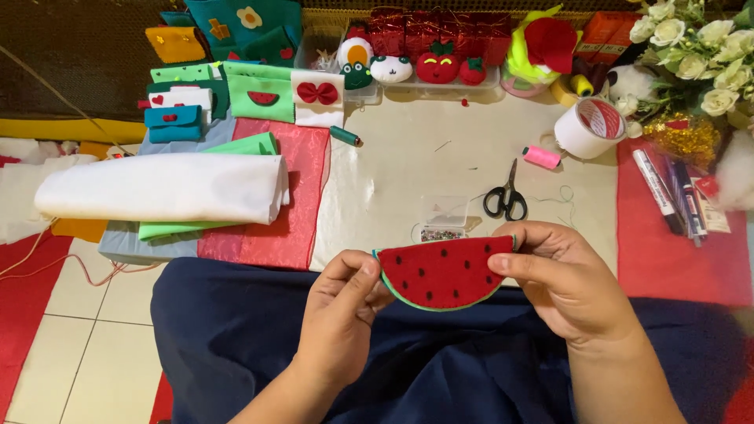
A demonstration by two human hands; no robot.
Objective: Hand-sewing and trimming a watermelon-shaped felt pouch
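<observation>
Both hands pinch the felt watermelon slice (442, 272) over my lap: left hand (342, 314) on its left tip, right hand (561, 275) on its right. I'd keep it taut and level.

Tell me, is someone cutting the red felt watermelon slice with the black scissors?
No, the black scissors lie untouched on the table, while the left hand and right hand pinch the red felt watermelon slice.
</observation>
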